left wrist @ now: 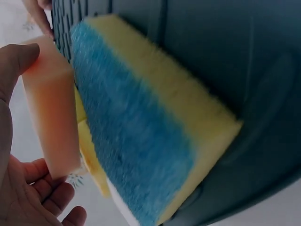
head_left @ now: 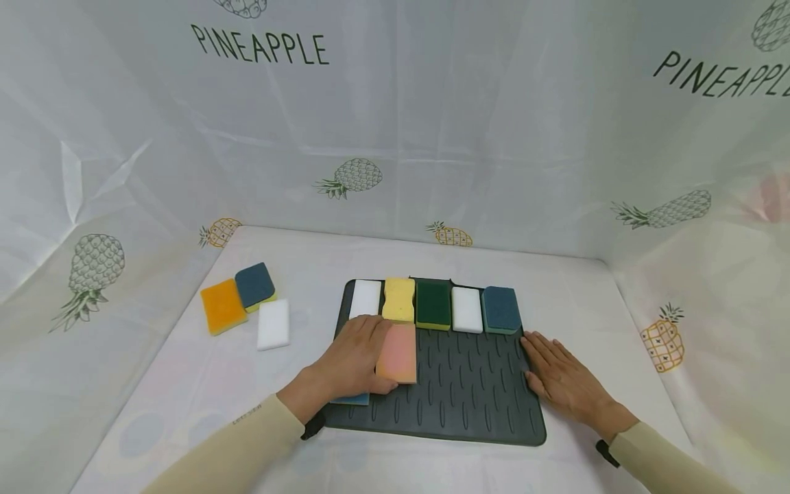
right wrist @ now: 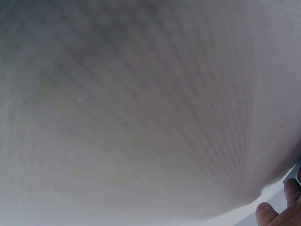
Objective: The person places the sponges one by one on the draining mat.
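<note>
My left hand (head_left: 350, 360) grips an orange-pink sponge (head_left: 398, 353) between thumb and fingers over the left part of a dark ribbed mat (head_left: 469, 405). In the left wrist view the same peach block (left wrist: 54, 113) stands beside a blue-and-yellow sponge (left wrist: 136, 122) on the mat; in the head view my hand mostly covers that blue sponge (head_left: 352, 399). My right hand (head_left: 564, 377) lies with its fingers extended at the mat's right edge. Only a few of its fingertips (right wrist: 267, 213) show in the right wrist view, where pale fabric fills most of the picture.
Along the mat's back edge stand a white sponge (head_left: 366, 298), a yellow one (head_left: 399, 300), a dark green one (head_left: 433, 303), another white one (head_left: 467, 310) and a blue one (head_left: 502, 309). Left of the mat lie an orange sponge (head_left: 223, 307), a blue-yellow sponge (head_left: 255, 285) and a white block (head_left: 273, 324).
</note>
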`<state>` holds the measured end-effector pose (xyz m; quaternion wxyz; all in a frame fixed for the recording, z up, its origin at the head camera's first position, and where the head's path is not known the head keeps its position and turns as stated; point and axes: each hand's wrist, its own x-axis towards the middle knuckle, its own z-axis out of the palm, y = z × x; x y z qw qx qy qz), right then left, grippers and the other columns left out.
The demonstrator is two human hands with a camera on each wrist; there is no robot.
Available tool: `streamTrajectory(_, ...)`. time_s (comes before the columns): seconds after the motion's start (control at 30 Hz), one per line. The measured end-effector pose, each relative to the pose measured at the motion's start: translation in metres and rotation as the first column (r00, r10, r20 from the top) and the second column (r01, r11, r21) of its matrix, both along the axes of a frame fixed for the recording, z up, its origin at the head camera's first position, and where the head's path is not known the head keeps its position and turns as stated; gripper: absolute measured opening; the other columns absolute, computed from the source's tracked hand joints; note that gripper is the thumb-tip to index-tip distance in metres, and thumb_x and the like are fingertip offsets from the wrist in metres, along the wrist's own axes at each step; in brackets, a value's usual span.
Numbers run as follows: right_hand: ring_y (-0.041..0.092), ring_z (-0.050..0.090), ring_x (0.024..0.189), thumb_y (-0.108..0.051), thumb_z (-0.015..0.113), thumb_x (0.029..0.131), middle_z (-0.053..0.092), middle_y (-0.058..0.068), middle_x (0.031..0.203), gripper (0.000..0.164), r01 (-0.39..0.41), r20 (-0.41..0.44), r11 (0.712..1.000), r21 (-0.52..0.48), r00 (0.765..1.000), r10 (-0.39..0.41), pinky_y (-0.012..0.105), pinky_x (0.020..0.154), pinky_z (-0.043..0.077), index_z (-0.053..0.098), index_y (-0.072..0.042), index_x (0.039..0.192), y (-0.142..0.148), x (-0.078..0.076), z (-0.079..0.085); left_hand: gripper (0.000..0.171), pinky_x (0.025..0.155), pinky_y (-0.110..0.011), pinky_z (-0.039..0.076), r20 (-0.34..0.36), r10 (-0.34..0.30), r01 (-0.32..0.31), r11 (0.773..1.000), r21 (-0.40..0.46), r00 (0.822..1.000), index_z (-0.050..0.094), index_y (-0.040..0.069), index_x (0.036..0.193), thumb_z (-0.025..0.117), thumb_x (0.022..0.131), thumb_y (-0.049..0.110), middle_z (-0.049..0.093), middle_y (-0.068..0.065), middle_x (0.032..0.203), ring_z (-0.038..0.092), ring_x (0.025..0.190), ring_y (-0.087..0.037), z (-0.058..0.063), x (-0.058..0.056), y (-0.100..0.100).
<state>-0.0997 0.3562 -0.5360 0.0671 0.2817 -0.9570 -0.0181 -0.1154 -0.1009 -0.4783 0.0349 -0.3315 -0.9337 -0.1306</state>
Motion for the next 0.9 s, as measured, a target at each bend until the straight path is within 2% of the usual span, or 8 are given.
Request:
streamTrajectory(0.3,0.039,0.043,0.150,-0.038,0.055,0.108,0.045,0.021,0.163,0.065,0.001,-0.012,1.000,0.001,1.000,-0.001,0.023,0.129,-0.012,0.043,0.004,0.157,-0.001,0.001,-0.001,0.100,0.120,-0.051,0.040,0.086,-0.016,0.022,0.997,-0.068,0.996,0.047,0.000,0.150,0.079,0.081,0.067,0.055,-0.014,0.146,0.049,0.137,-0.031,-0.007,0.013,0.003)
streamTrajectory(0.6,0.039,0.044,0.150,-0.037,0.055,0.108,0.044,0.020,0.164,0.066,0.005,-0.011,1.000,0.000,1.000,-0.005,0.023,0.130,-0.011,0.042,0.003,0.158,-0.001,0.001,-0.001,0.101,0.119,-0.049,0.041,0.089,-0.028,0.038,0.993,-0.114,0.996,0.049,0.000,0.148,0.078,0.080,0.069,0.057,-0.015,0.145,0.050,0.137,-0.031,-0.009,0.016,0.000)
streamTrajectory(0.9,0.040,0.043,0.150,-0.037,0.055,0.108,0.043,0.020,0.164,0.066,0.010,-0.003,1.000,0.000,1.000,-0.010,0.023,0.129,-0.012,0.042,0.003,0.158,-0.001,0.001,-0.002,0.102,0.120,-0.049,0.041,0.112,-0.021,0.034,0.993,-0.113,0.993,0.048,0.000,0.150,0.080,0.080,0.066,0.056,-0.015,0.146,0.048,0.138,-0.031,-0.011,0.015,-0.002)
